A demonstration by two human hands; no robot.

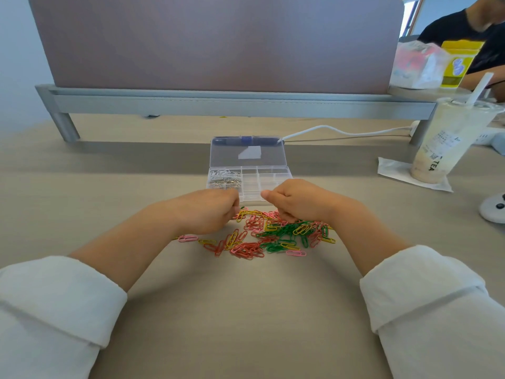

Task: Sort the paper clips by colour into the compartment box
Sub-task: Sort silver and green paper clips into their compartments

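The left grip (216,212) and right grip (295,201) curl over mixed paper clips (273,236) heaped mid-tabletop (246,310) beside the open compartment box (273,176), any catch hidden; interlocked clips might drag wrong colours into a compartment.

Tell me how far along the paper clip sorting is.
Done: white clips and silver clips sit in two left compartments of the compartment box. In hand: left hand and right hand, fingers curled, are at the far edge of the mixed pile; any grip is hidden. Left: its pink, red, yellow and green clips; other compartments look empty.
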